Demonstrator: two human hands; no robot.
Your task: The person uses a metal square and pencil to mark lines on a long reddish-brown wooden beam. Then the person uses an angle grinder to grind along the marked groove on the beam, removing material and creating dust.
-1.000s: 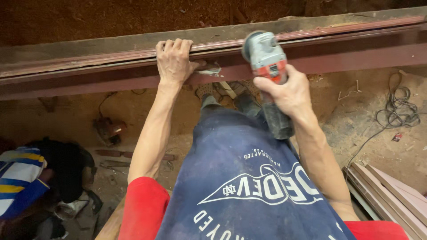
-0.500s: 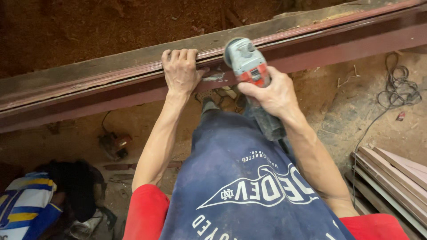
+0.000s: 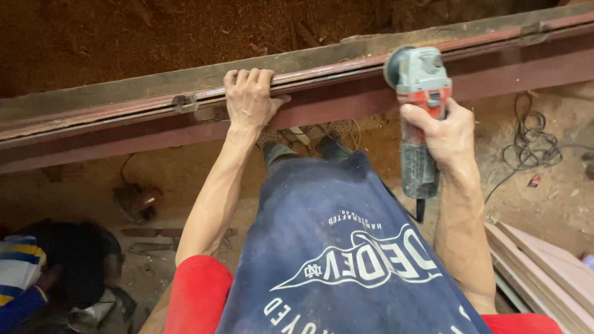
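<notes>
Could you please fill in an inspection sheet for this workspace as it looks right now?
Surface: long reddish metal beam with a worn, dusty top edge, running across the view.
Job's things: grey and red angle grinder, its disc at the beam's upper edge.
Clutter: small dark tool on the dirt floor; stacked pale boards at lower right.
Grippers: left hand gripping the beam's top edge; right hand wrapped around the grinder's body.
Cables: coiled dark cord on the ground at right.
Surroundings: sawdust-covered dirt floor; another person's striped sleeve at lower left.
</notes>
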